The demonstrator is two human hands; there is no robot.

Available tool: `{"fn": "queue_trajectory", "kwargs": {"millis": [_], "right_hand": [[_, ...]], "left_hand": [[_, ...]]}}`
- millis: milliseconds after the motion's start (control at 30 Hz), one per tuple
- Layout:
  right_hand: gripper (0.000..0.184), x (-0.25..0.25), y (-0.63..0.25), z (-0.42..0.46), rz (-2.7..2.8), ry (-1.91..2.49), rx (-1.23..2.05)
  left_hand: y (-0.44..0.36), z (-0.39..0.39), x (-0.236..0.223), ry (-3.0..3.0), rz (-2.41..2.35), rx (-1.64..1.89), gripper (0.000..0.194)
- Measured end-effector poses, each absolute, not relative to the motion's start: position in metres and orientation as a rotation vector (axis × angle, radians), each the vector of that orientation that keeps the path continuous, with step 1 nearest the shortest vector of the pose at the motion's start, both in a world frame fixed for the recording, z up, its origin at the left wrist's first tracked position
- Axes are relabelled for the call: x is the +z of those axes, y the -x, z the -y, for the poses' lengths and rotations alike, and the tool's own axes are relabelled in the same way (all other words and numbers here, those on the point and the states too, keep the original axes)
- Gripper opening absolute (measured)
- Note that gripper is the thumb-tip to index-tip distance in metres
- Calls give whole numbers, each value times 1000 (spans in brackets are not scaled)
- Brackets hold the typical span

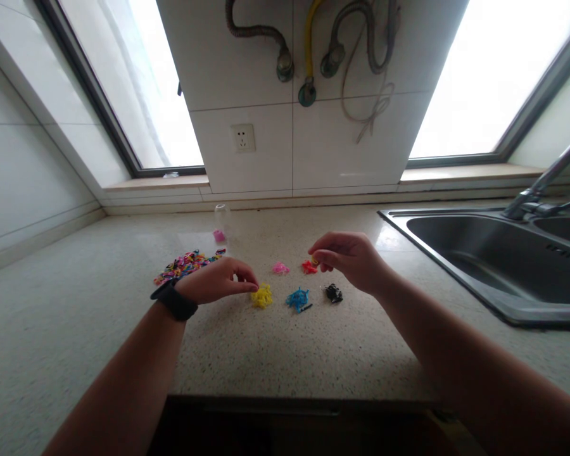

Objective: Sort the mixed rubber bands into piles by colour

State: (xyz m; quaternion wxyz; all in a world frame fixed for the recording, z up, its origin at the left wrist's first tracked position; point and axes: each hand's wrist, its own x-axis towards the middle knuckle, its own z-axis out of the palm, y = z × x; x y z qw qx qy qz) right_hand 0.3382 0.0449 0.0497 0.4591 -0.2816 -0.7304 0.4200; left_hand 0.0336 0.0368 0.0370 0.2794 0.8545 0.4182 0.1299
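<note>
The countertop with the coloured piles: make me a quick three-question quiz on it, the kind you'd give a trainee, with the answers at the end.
1. Which is the left hand nearest to: (a) the red pile, (b) the yellow pile, (c) the pink pile?
2. True or false: the blue pile lies between the yellow pile and the black pile.
3. Fill in: the dark band is worn on the ____ wrist.

Key: 1. b; 2. true; 3. left
</note>
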Motion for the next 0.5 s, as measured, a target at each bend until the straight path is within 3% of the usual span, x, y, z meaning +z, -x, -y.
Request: {"fn": "queue_trajectory", "kwargs": {"millis": [500], "right_hand": [[28, 49, -338, -46, 1819, 680, 1051]], "left_hand": [[-32, -39, 35, -2346, -1134, 300, 27]]}}
